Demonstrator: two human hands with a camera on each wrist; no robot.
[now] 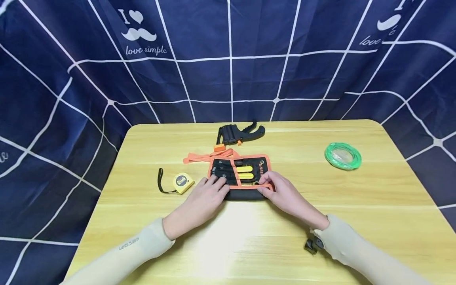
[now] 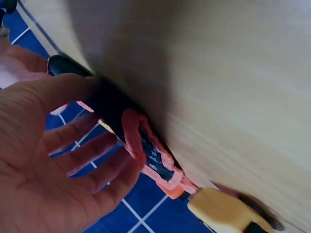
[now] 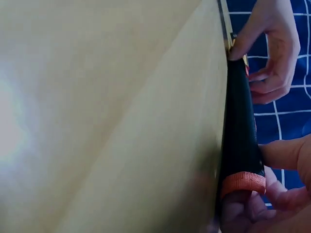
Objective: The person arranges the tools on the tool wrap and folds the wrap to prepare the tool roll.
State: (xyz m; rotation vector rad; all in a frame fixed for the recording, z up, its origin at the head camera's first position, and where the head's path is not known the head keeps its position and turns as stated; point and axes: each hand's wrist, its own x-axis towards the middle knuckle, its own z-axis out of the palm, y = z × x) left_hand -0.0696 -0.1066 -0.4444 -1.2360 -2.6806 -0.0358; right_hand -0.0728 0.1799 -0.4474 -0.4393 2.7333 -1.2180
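A black tool roll (image 1: 246, 194) with orange trim lies in the middle of the table, its near edge folded into a thick roll. Two yellow handles (image 1: 245, 175) show in its pockets. At the near left corner my left hand (image 1: 206, 200) grips the roll; in the left wrist view its thumb lies on the black fabric and the fingers reach over the other side. My right hand (image 1: 285, 194) pinches the near right corner. Seen from the right wrist, the thumb and fingers hold the rolled end by its orange band (image 3: 244, 182). The pocket contents are partly hidden.
Left of the roll sits a yellow tape measure (image 1: 182, 182) with a black strap. Behind lie an orange tie strap (image 1: 199, 157) and a black clamp (image 1: 238, 134) with orange parts. A green coil (image 1: 343, 156) rests at the right. Blue checked cloth (image 1: 256, 79) hangs around the table.
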